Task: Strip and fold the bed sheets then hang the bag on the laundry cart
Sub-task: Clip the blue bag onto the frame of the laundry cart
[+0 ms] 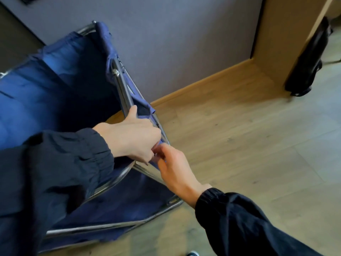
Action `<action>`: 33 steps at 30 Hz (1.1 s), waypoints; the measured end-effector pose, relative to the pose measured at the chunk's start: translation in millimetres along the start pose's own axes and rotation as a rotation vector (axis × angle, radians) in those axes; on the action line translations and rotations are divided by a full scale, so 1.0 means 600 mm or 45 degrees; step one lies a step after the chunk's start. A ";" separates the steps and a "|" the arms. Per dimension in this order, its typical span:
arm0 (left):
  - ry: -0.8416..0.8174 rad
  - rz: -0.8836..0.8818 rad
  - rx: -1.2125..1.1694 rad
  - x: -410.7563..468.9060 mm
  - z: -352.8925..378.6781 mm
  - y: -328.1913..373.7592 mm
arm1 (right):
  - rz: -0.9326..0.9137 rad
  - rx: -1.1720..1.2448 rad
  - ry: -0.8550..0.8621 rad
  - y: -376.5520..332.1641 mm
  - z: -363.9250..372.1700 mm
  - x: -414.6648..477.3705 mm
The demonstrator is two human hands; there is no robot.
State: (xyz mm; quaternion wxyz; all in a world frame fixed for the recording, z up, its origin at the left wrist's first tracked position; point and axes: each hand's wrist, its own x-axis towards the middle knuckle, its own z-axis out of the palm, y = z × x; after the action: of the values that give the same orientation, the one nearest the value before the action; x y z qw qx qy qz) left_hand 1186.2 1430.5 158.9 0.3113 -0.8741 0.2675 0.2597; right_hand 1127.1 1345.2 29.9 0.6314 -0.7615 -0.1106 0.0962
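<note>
Leaning over the wood floor (239,145), I face the navy laundry bag (46,89), which is draped slack inside the chrome cart frame (122,89). Both my dark-sleeved arms reach to its near right corner. My left hand (132,133) comes in from the left, knuckles up, with the fingers curled over the rail and the bag's hem and the thumb lying along the tube. My right hand (175,169) rises from below with the wrist bent, fingertips pinching the fabric edge just beneath my left knuckles.
</note>
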 end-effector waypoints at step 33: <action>0.595 -0.396 -0.203 -0.081 0.061 0.009 | -0.186 0.124 0.008 0.049 -0.018 0.049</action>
State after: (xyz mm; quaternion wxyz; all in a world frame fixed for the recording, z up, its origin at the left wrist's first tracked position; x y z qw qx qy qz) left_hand 1137.4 1466.6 162.4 0.2077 -0.9625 0.1735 0.0209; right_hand 1159.9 1338.6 2.9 0.6733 -0.7201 -0.1591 0.0525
